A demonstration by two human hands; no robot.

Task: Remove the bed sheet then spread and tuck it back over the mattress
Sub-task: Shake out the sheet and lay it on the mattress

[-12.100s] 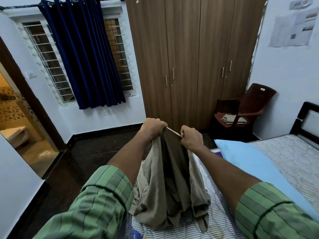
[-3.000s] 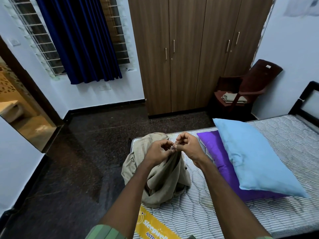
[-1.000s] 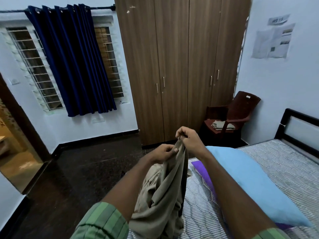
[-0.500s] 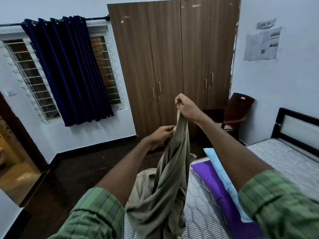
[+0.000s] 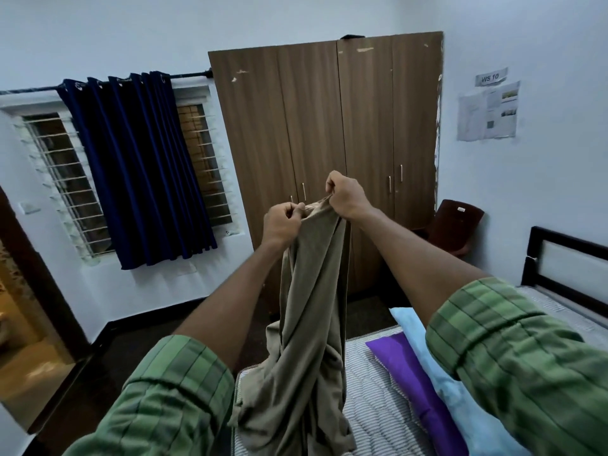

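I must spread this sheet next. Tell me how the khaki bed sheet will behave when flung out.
Probably floppy: the bed sheet hangs in twisted folds from left hand and right hand. Likely light, held up by pinches alone. The twist may resist opening.

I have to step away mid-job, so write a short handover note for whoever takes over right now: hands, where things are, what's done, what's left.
Left hand: grips the top edge of the bed sheet, raised in front of the wardrobe.
Right hand: grips the same edge, close beside and slightly higher.
Sheet: off the bed, hanging bunched and twisted, its lower end resting on the striped mattress.
Blue pillow and purple pillow lie on the mattress.
Done: sheet removed.
Left: find the corners, open it out, spread it over the mattress, tuck it in; the pillows probably need moving first.
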